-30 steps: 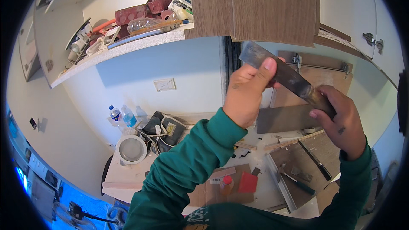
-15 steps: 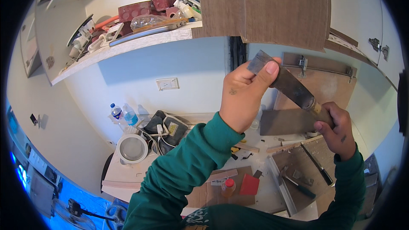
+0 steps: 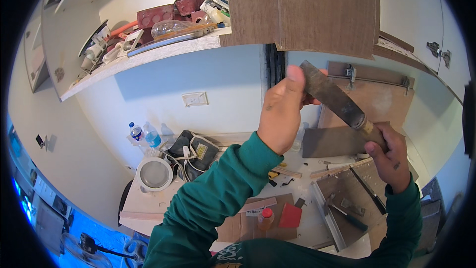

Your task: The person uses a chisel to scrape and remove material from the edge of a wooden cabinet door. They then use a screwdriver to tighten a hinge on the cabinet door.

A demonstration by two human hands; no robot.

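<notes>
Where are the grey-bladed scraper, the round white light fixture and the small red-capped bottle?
Grey-bladed scraper (image 3: pixel 339 102): head view, blade.
Round white light fixture (image 3: pixel 154 173): head view, front face.
Small red-capped bottle (image 3: pixel 265 223): head view, body.

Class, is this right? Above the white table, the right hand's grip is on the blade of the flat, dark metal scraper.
Not the blade: the head view shows the right hand's grip on the brownish handle of the flat, dark metal scraper, above the white table.

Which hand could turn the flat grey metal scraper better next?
Probably the right hand: it grips the tan handle of the scraper, while the left hand is by its far end.
</notes>
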